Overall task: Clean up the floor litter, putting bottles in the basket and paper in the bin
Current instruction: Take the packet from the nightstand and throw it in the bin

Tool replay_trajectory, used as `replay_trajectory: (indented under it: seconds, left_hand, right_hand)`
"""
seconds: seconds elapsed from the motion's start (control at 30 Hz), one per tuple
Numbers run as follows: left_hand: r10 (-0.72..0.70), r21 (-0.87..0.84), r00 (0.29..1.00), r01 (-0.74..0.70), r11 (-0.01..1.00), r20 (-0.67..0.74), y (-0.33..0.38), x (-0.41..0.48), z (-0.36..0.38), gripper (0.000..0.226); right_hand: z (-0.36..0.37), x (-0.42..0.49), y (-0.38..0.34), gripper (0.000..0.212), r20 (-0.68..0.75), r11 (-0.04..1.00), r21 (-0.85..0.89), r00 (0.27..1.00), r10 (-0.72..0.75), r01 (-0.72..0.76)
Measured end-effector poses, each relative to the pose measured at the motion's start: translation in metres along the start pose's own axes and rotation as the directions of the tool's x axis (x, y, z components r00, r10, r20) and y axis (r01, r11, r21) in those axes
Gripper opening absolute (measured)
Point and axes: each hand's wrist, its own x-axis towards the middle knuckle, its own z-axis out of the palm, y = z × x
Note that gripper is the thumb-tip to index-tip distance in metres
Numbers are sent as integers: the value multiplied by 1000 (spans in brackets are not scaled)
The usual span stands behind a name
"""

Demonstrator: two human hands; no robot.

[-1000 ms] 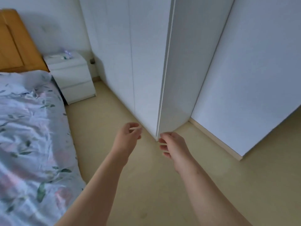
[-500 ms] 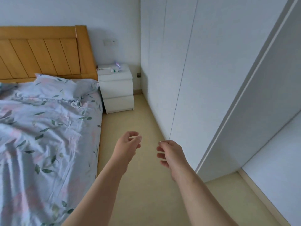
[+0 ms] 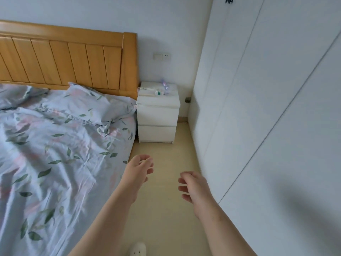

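1. I am watching through the head camera. A second ago it faced the corner of the white wardrobe [image 3: 258, 117]. It has since swung left, and now looks down the strip of beige floor [image 3: 166, 209] between the bed [image 3: 55, 154] and the wardrobe.
2. The left hand [image 3: 137, 171] is held out over the floor near the bed's edge. Its grip is loose, with the fingers gently curled and nothing in them.
3. The right hand [image 3: 193, 187] is held out just beside the wardrobe front. Its grip is also loose and empty. Both hands look the same as a second ago.
4. At the far end of the strip a white nightstand [image 3: 158, 115] stands between the wooden headboard [image 3: 73, 58] and the wardrobe.
5. A few small items [image 3: 162, 89] lie on the nightstand. One may be clear plastic, but they are too small to name.
6. Where the task's things are: I see no bottles and no paper on this stretch of floor. Neither the basket nor the bin is in view.
7. My judgement is that this is a search step. The turn has shown an aisle with no litter, so whatever remains probably lies elsewhere in the room.
8. A pale slipper [image 3: 137, 249] shows at the bottom edge of the view.
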Motion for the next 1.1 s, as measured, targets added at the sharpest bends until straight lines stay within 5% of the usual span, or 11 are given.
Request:
replay_trajectory:
  seconds: [0.43,1.1]
  left_hand:
    - [-28,21,999,29,999,-21,99,300,-33,6]
    - [-103,79,993,107,991,-55,228,759,45,15]
  right_hand:
    - [113,253,-145,8,3,999,-43,1000,10,-10]
    - [215,696,-357,8,95,995,-98,995,32,-23]
